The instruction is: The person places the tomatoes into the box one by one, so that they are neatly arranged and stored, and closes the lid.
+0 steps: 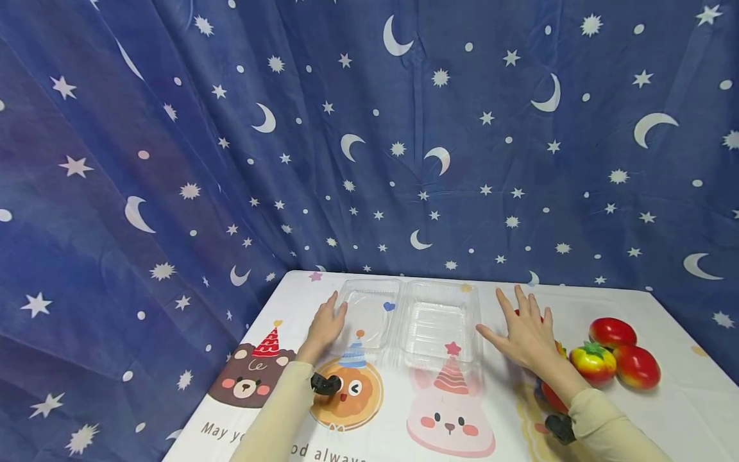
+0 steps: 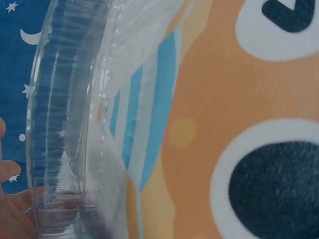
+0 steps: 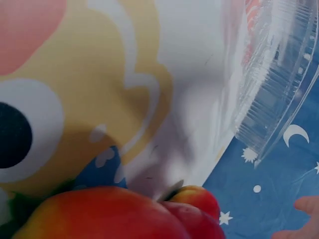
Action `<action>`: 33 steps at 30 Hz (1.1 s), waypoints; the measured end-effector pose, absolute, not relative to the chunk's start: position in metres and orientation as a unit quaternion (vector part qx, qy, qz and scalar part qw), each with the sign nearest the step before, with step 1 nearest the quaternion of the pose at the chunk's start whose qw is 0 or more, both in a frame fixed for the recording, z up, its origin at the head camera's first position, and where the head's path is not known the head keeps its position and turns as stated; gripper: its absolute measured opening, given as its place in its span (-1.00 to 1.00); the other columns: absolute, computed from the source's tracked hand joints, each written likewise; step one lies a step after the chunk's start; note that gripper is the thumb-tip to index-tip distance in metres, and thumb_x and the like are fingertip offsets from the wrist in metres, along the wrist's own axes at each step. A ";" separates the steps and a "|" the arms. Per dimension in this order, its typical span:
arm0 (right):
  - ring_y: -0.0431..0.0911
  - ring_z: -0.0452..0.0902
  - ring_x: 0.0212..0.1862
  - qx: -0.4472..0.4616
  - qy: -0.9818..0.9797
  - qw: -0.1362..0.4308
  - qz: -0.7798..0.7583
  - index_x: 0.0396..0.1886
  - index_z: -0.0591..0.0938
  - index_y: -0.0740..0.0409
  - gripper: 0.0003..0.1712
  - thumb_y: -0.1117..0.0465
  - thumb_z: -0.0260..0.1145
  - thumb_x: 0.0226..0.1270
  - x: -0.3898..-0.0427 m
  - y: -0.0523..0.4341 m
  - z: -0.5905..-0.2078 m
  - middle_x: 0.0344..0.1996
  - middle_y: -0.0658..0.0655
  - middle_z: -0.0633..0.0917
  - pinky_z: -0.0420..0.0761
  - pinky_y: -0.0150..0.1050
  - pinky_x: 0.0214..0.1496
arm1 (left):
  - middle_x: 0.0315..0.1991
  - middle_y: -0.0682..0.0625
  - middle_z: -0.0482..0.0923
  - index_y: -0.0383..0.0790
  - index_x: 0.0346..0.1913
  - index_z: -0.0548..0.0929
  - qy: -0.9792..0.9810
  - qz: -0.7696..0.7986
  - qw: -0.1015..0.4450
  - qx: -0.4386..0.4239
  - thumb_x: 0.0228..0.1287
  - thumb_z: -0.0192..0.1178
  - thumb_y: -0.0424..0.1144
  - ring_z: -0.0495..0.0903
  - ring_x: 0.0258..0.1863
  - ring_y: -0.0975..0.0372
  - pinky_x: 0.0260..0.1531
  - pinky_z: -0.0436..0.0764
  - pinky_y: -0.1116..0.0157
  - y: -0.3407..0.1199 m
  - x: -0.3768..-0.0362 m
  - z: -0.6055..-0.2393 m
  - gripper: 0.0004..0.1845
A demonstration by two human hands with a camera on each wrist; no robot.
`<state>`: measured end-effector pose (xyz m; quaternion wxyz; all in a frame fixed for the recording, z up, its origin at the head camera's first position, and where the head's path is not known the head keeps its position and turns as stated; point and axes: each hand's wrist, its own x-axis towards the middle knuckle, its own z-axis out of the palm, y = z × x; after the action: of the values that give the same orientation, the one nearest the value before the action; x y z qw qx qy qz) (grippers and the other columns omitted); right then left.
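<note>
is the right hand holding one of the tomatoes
No: in the head view the right hand is spread open with straight fingers beside the clear container, and the tomatoes lie untouched on the table further right.

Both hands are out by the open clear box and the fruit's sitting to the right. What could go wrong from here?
1. The clear box is thin and light; the left hand touches its left edge, so a nudge may slide it.
2. The right hand hovers open over the toy fruit, which partly hides under the wrist; a sweep could roll pieces toward the table edge.
</note>
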<state>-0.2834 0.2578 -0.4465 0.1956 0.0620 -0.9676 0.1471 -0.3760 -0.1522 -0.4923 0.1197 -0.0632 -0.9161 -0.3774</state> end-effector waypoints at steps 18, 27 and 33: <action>0.55 0.08 0.30 0.029 -0.979 0.148 0.140 0.46 0.21 0.34 -0.08 -0.14 0.26 0.32 -0.288 0.296 -0.441 0.35 0.63 0.13 0.09 0.52 0.22 | 0.23 -0.44 0.44 -0.44 0.45 0.22 -0.835 -0.540 0.093 -0.058 0.27 0.11 -0.52 0.53 0.12 -0.26 0.08 0.56 -0.01 -0.173 -0.378 -0.504 -0.33; 0.61 0.00 0.30 -0.021 -0.983 0.098 0.154 0.45 0.11 0.45 -0.03 -0.08 0.26 0.30 -0.291 0.340 -0.427 0.32 0.72 0.05 0.05 0.55 0.20 | 0.25 -0.39 0.44 -0.41 0.48 0.19 -0.790 -0.605 0.086 -0.057 0.31 0.11 -0.54 0.55 0.13 -0.18 -0.12 0.57 0.38 -0.182 -0.379 -0.520 -0.32; 0.64 0.09 0.22 -0.065 -0.981 0.073 0.167 0.41 0.13 0.50 -0.10 -0.07 0.18 0.38 -0.290 0.374 -0.423 0.25 0.72 0.10 0.17 0.55 0.13 | 0.28 -0.29 0.46 -0.29 0.51 0.19 -0.776 -0.625 0.072 -0.046 0.31 0.15 -0.48 0.55 0.16 -0.10 -0.19 0.51 0.52 -0.185 -0.380 -0.520 -0.29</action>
<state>-0.2905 0.3743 -0.4228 0.0728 -0.0650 -0.9811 0.1671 -0.3796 -0.1847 -0.5203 0.0724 -0.0464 -0.7760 -0.6249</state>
